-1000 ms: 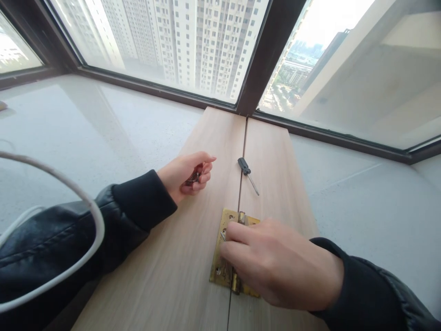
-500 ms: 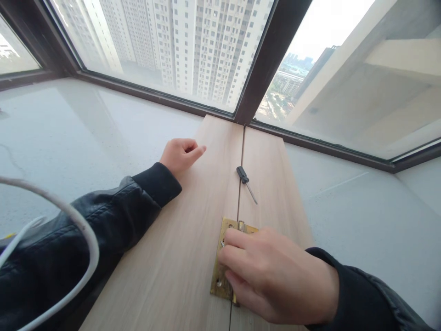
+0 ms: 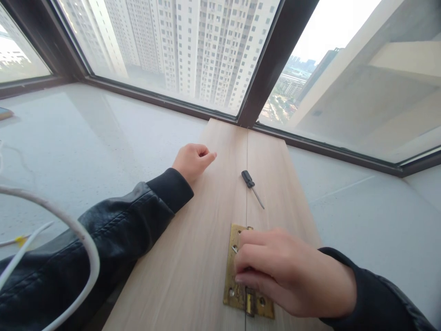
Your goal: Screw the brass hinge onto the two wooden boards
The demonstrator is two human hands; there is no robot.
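Note:
Two pale wooden planks (image 3: 206,220) lie side by side on a grey sill, running up to the window. A brass hinge (image 3: 236,287) lies across their seam near me. My right hand (image 3: 292,273) rests curled on the hinge, its fingertips pinched at a small silver screw (image 3: 234,249) by the hinge's upper left hole. My left hand (image 3: 192,161) lies at the left plank's outer edge, fingers curled in a loose fist; whatever is inside is hidden. A small black-handled screwdriver (image 3: 252,186) lies on the seam between the two hands.
The grey sill (image 3: 86,138) spreads left and right of the planks. A dark window frame (image 3: 265,69) bounds the far side. A white cable (image 3: 87,250) loops over my left sleeve. A flat object (image 3: 5,113) pokes in at the far left edge.
My left hand, which showed small dark pieces in its fingers, has closed and settled at the left plank's edge. My right hand has stayed on the hinge.

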